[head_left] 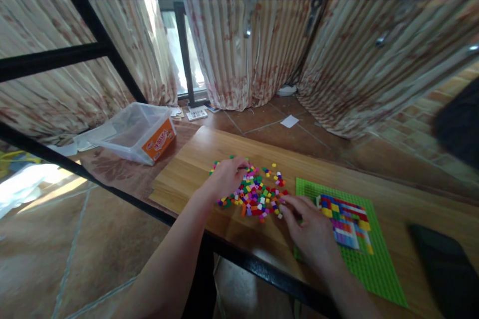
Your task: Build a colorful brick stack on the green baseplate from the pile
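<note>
A loose heap of small coloured toy bricks [254, 194] is spread over the wooden table. My left hand [226, 178] lies over the heap's left side, fingers bent and apart among the bricks, with nothing visible in it. At the right edge of the heap, my right hand [312, 227] has its thumb and index fingertips close together in a pinch; whatever they hold is too small to make out. Just beyond that hand is a green studded baseplate [381, 264], partly covered by the hand and wrist. A multicoloured block of joined bricks [346, 222] sits on its upper part.
A dark phone-like slab [441, 264], blurred, rests at the table's right end. To the left of the wooden table [187, 159] stands a clear plastic bin [130, 137] with an orange label. Black metal bars [123, 72] cross in front of striped curtains [247, 55].
</note>
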A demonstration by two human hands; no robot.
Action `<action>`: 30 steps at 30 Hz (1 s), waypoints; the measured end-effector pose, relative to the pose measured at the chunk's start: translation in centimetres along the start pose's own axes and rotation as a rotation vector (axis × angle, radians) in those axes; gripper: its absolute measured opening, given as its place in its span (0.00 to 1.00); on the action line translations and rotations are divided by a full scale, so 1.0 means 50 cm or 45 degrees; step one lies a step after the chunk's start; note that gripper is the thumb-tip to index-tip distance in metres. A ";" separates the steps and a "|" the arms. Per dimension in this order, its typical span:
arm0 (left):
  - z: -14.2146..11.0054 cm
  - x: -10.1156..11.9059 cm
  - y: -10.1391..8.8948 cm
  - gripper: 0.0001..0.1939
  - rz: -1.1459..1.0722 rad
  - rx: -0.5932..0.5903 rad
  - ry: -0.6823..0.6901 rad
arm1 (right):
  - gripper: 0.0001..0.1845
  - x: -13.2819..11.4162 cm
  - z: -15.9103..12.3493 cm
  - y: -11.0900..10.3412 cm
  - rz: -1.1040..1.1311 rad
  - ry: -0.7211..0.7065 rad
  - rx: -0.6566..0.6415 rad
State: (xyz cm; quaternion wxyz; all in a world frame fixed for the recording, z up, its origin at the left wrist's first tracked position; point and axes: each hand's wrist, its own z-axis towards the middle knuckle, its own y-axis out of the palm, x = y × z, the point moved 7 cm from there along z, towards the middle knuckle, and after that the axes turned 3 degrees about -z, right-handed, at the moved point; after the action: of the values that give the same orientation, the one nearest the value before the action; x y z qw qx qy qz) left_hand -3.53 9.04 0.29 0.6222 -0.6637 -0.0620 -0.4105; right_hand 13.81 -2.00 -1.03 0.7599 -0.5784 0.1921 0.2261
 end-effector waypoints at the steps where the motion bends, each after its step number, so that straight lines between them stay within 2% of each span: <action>1: -0.003 0.024 0.017 0.12 -0.081 -0.053 0.065 | 0.14 -0.001 0.002 -0.007 0.038 0.013 0.037; 5: -0.021 0.110 0.088 0.13 -0.395 -0.245 0.273 | 0.15 0.001 0.005 -0.022 0.124 0.069 0.112; 9: -0.027 0.130 0.127 0.15 -0.506 -0.245 0.237 | 0.15 0.007 0.007 -0.023 0.127 0.079 0.104; 12: -0.026 0.128 0.132 0.17 -0.513 -0.203 0.196 | 0.14 0.009 0.007 -0.019 0.115 0.047 0.080; 17: -0.027 0.138 0.129 0.12 -0.474 -0.163 0.174 | 0.13 0.004 0.007 -0.021 0.060 -0.006 0.109; 25: -0.025 0.143 0.127 0.08 -0.472 -0.002 0.149 | 0.12 -0.003 0.006 -0.031 -0.093 -0.011 0.174; 30: -0.017 0.133 0.124 0.08 -0.421 -0.019 0.181 | 0.12 0.016 0.010 -0.073 -0.078 0.006 0.215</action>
State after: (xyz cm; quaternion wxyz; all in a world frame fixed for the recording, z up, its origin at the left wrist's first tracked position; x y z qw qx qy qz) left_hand 4.10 4.09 -0.50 0.5440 -0.6184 -0.1230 -0.5537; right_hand 16.56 -2.26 1.55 0.8121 -0.5183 0.1946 0.1843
